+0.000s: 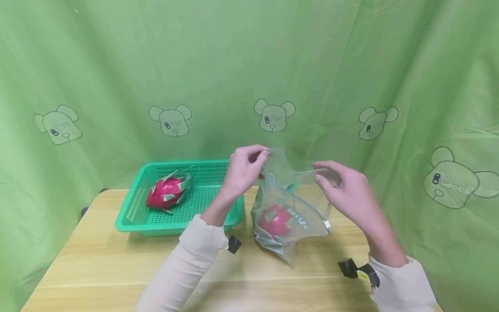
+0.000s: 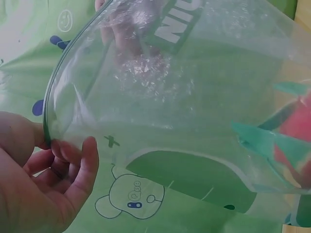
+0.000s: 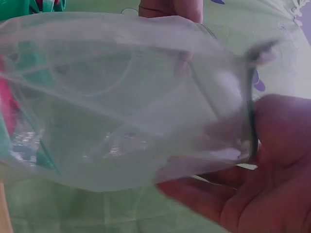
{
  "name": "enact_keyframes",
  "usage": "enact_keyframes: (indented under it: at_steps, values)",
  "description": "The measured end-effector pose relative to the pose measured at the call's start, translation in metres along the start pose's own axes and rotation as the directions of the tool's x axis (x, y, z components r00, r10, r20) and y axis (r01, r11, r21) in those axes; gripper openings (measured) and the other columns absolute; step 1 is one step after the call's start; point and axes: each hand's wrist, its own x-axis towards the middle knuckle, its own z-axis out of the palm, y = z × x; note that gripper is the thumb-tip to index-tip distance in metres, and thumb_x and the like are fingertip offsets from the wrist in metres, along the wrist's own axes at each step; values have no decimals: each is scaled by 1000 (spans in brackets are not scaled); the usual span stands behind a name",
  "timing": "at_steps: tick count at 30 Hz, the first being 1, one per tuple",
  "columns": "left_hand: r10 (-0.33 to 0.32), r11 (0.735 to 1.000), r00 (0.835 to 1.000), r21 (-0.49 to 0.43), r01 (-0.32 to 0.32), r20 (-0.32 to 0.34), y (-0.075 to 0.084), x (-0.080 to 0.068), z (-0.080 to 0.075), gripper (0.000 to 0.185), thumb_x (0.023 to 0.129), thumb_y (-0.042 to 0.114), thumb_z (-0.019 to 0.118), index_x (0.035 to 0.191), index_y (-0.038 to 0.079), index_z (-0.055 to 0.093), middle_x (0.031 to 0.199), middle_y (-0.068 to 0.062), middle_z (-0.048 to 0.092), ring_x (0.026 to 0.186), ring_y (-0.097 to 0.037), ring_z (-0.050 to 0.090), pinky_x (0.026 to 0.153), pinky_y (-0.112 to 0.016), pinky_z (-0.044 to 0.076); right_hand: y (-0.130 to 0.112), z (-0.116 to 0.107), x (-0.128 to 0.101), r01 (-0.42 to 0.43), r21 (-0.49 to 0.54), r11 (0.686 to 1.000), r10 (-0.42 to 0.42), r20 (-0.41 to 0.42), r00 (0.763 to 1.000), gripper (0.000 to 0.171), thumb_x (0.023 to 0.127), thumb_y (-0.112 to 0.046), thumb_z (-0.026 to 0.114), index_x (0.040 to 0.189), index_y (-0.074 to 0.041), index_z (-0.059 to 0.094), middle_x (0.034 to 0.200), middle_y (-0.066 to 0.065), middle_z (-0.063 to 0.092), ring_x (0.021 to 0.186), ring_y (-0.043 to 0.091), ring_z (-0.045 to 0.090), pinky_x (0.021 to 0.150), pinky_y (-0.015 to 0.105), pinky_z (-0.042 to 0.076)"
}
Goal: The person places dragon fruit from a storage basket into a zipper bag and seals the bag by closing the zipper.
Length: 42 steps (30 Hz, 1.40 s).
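A translucent slider zip bag (image 1: 288,182) stands on the table with its mouth spread and white lettering on its front. Inside it, low down, lies a red dragon fruit (image 1: 274,221), also seen through the plastic in the left wrist view (image 2: 299,126). My left hand (image 1: 245,167) pinches the left end of the bag's rim between thumb and fingers. At the opposite end, my right hand (image 1: 347,188) holds the rim, thumb on one side and fingers on the other (image 3: 272,170). The white slider (image 1: 327,224) sits at the front right corner of the mouth.
Left of the bag stands a green plastic basket (image 1: 128,212) holding another dragon fruit (image 1: 165,193). Both are on a wooden table (image 1: 97,260). Behind it hangs a green curtain (image 1: 218,78) with bear-head drawings.
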Motion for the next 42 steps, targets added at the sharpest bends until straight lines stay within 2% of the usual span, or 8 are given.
enact_keyframes:
  at_steps: [4,7,11,18,24,30,36,42]
  values:
    - [-2,1000,1000,-17,2,20,3,1,-2,22,104,11,57,113,1,75,97,-13,72,59,-20,61,60,-33,62,-7,-4,10,29,-35,999,-27,77,997,32,104,-26,61,130,-10,69,119,16,73,59,27,64,56,38,54]
    - [5,1000,999,-20,-5,33,4,2,-3,22,105,11,57,113,2,75,97,-13,72,58,-18,59,61,-34,62,-12,-6,16,42,-26,999,-41,44,998,28,105,-24,59,120,-5,74,114,18,74,59,30,64,61,43,59]
    - [10,1000,999,-20,-10,30,6,3,-6,22,104,11,57,113,3,76,99,-13,73,58,-16,58,62,-39,62,-16,-12,18,5,20,1000,-4,-34,999,32,106,-26,57,114,-1,75,108,18,75,97,37,72,87,55,58]
    - [-7,1000,1000,-10,7,-18,9,6,-10,21,104,12,59,111,7,78,95,-10,72,59,-14,54,62,-42,60,-16,-19,14,-74,71,995,82,-122,989,34,105,-33,58,109,-7,78,102,13,77,84,22,73,63,19,54]
    - [21,1000,1000,-17,-21,1,12,7,-8,20,104,13,60,113,7,77,92,-12,71,57,-14,51,55,-27,54,-19,-21,11,-59,47,997,64,-106,992,32,104,-33,59,111,-7,77,99,12,77,76,16,71,60,21,55]
    - [31,999,999,-38,-31,13,15,7,-8,20,104,14,61,113,7,77,86,-13,66,58,-13,51,59,-36,58,-23,-24,17,-25,-12,1000,25,-19,999,34,105,-33,58,122,-7,73,103,14,76,73,24,66,58,27,52]
    - [61,998,998,3,-61,-9,14,8,-7,20,104,14,61,111,6,78,87,-9,67,67,-12,49,58,-23,44,-27,-27,18,-66,63,996,69,-55,996,37,108,-31,51,118,-5,75,104,16,77,78,22,75,60,22,56]
    - [70,998,998,12,-70,-3,15,8,-6,20,104,15,61,111,7,77,85,-13,65,67,-14,47,55,-22,40,-30,-28,20,-55,34,998,57,-51,997,37,106,-33,54,118,-6,75,102,15,77,70,16,73,61,23,55]
